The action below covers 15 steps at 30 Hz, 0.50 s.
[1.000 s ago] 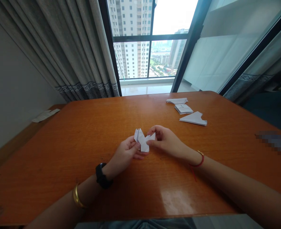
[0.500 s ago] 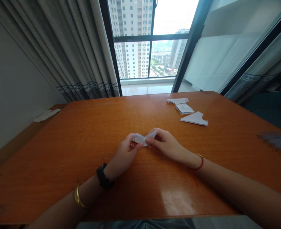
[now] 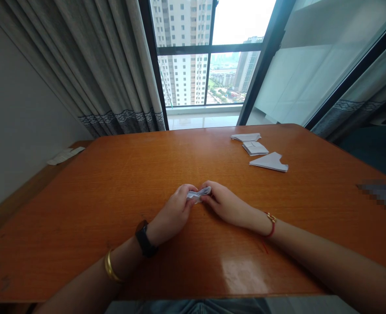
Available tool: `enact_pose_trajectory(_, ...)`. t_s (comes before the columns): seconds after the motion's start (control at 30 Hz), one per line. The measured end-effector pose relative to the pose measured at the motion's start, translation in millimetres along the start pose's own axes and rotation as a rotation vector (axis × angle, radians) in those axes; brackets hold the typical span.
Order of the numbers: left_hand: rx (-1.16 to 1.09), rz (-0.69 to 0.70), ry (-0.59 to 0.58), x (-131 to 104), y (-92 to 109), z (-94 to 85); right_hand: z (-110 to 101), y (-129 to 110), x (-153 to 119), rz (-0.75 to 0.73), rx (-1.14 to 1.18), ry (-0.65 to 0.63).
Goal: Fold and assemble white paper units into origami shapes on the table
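Observation:
A small piece of folded white paper (image 3: 197,194) is pinched between both hands, low over the middle of the table. My left hand (image 3: 176,208) grips its left end, with the thumb in front and the fingers behind. At its right end my right hand (image 3: 223,203) closes on it in the same way. The paper looks pleated and pressed together, and its ends are partly hidden by my fingers. A black watch and a gold bangle are on my left arm; a red cord bracelet is on my right wrist.
Farther off to the right, a folded paper strip (image 3: 246,137), a folded paper square (image 3: 255,148) and a pointed folded paper (image 3: 270,162) lie on the wooden table (image 3: 140,170). Beyond its left edge are some papers (image 3: 66,155). A blurred patch (image 3: 380,196) covers something at right.
Both hands have drawn closer together, and the paper's spread wings are now squeezed into a narrower, flatter shape. My left fingers have curled over its top. The view has shifted slightly.

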<state>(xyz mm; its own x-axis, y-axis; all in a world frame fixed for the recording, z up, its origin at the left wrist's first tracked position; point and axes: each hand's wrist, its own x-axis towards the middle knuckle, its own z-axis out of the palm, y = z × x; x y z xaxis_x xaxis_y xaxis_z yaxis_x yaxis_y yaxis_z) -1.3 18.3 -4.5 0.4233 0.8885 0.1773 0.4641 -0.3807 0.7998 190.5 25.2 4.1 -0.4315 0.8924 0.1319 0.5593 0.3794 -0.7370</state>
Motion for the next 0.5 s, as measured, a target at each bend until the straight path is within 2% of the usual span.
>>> enact_pose_trajectory(0.1, 0.024, -0.001, 0.011, -0.2, 0.8, -0.4, -0.5, -1.4, 0.9, -0.004, -0.075, 0.007)
enact_pose_trajectory(0.2, 0.06, -0.07, 0.044, 1.5, 2.2, -2.9, -2.5, -0.8, 1.6, 0.009, -0.137, 0.018)
enact_pose_trajectory(0.27, 0.109, -0.106, 0.024, 2.7, 2.5, -4.9, -3.6, -0.1, 1.1, 0.012, -0.137, 0.011)
enact_pose_trajectory(0.4, 0.209, -0.071, 0.009, 3.4, 4.5, -7.1, -3.8, -2.6, -1.5, -0.004, 0.002, 0.046)
enact_pose_trajectory(0.5, 0.179, -0.024, 0.013, 2.7, 9.6, -8.0, -5.5, -9.3, -1.8, 0.013, 0.124, 0.041)
